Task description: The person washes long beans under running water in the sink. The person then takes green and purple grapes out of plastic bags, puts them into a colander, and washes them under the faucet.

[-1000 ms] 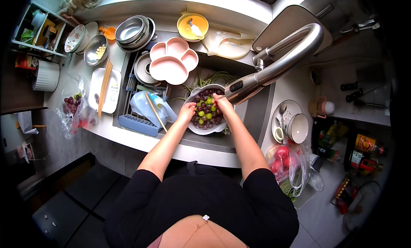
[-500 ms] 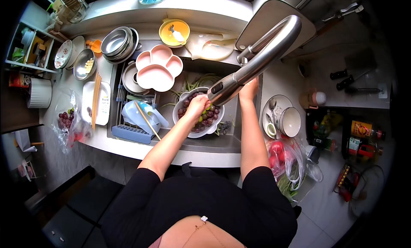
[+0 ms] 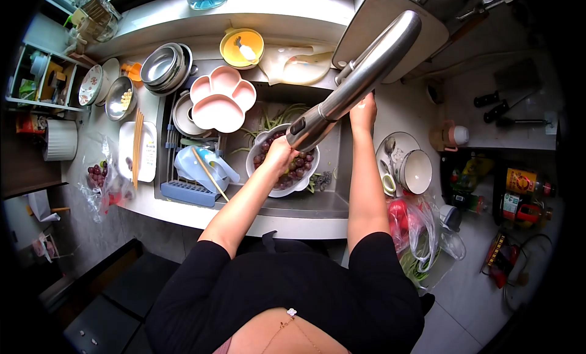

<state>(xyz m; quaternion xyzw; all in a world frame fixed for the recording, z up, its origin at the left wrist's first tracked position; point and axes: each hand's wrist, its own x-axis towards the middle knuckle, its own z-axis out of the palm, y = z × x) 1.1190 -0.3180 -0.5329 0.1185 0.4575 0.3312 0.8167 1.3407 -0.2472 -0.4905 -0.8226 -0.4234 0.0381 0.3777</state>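
A white colander-like bowl [image 3: 250, 166] of dark red grapes [image 3: 299, 169] stands in the sink [image 3: 334, 152]. My left hand [image 3: 279, 155] is over the grapes, fingers curled, right by the spray head of the steel faucet [image 3: 317, 117]. The faucet partly hides its fingertips, so what they grip does not show. My right hand [image 3: 364, 114] is raised at the sink's right rear, beside the faucet neck; its fingers are mostly hidden. Green stems [image 3: 278, 117] lie in the sink behind the bowl.
A pink paw-shaped plate [image 3: 220, 113] and a blue rack part [image 3: 189, 193] sit at the sink's left. Stacked metal bowls [image 3: 162, 65] and a yellow bowl [image 3: 251, 43] stand behind. At right are a white bowl [image 3: 417, 173] and bagged tomatoes [image 3: 398, 215].
My right hand has moved away from me and slightly right, toward the back of the sink. My left hand stays over the grapes, slightly lower. The view has shifted a little.
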